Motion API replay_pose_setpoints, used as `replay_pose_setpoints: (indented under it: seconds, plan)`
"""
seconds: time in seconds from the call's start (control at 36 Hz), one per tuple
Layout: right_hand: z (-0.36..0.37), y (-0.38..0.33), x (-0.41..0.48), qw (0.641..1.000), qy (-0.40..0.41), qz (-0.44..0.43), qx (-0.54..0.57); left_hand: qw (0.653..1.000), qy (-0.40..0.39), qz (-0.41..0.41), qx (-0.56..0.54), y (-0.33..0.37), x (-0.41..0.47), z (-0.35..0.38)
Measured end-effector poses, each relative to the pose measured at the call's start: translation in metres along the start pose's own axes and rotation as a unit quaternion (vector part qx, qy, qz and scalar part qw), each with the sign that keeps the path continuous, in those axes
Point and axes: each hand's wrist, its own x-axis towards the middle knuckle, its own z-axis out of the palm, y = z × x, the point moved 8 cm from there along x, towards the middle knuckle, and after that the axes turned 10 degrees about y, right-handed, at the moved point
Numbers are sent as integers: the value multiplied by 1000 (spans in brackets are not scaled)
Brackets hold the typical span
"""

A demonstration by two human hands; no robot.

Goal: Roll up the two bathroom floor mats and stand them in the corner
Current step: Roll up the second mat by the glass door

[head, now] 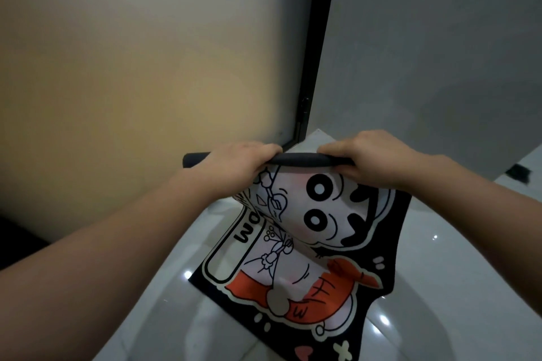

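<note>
Both hands are on the far end of one floor mat [308, 243], where a narrow dark roll [311, 160] has been started. Left hand [234, 168] sits over the roll's left part, fingers curled over the top, thumb side underneath; a short stub of roll sticks out past it to the left. Right hand [372, 161] sits over the right part, fingertips pinching the roll from above. So each grip is closed on the roll, w/ a bare stretch of roll showing between the two hands.

The rolled end is lifted off the floor [440, 243]; the rest of the mat hangs and slopes down from it toward the camera, w/ a crease about midway, and the near end lies flat on the glossy white tile. Mat is black-edged w/ a cartoon face, big round eyes, an orange-red shape lower down, and some lettering along the left side, only partly readable.

Just beyond the roll is a frosted glass panel [146, 67] in a black frame [315, 67], meeting a grey wall [440, 38] on the right. Only one mat in view. A small dark object [518, 172] lies on the floor at far right; can't tell what it is.
</note>
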Motion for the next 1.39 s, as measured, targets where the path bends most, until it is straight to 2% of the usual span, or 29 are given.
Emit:
replay_pose_setpoints:
  seconds: [0.06,0.19,0.33,0.53,0.64,0.69,0.75,0.83,0.97,1.14,1.22,1.31,1.39]
  plan:
    - [2,0,-4,1000,5,-27,-13,1000,13,19,13,2,0,-1]
    - [18,-1,-10,982,-31,-92,-164,997,45,58,13,5,-4,-2]
    - [23,-5,-14,975,-25,-121,-187,996,54,67,28,5,-3,-4]
    - [23,-6,-14,986,-17,-83,-143,997,38,20,61,-1,1,-2]
    - [19,-3,-7,998,-22,5,-53,998,7,-13,56,-5,3,4]
    - [20,-2,-6,998,-37,26,-44,998,-2,-25,61,-6,4,6]
    - [19,-1,-3,997,-44,38,-52,997,7,-32,70,-5,5,6]
    - [16,-5,0,992,-35,18,-122,997,24,-30,63,0,5,6]
    - [3,-9,-2,983,36,-9,-182,994,85,33,55,16,9,-8]
    - [-6,5,3,995,22,15,-100,995,79,55,37,27,14,-13]
    - [-1,13,4,997,-46,64,12,987,132,68,61,35,15,-20]
    - [13,13,5,972,-141,131,137,977,165,94,96,48,13,-23]
    - [17,11,11,974,-132,114,145,977,169,79,105,49,12,-26]
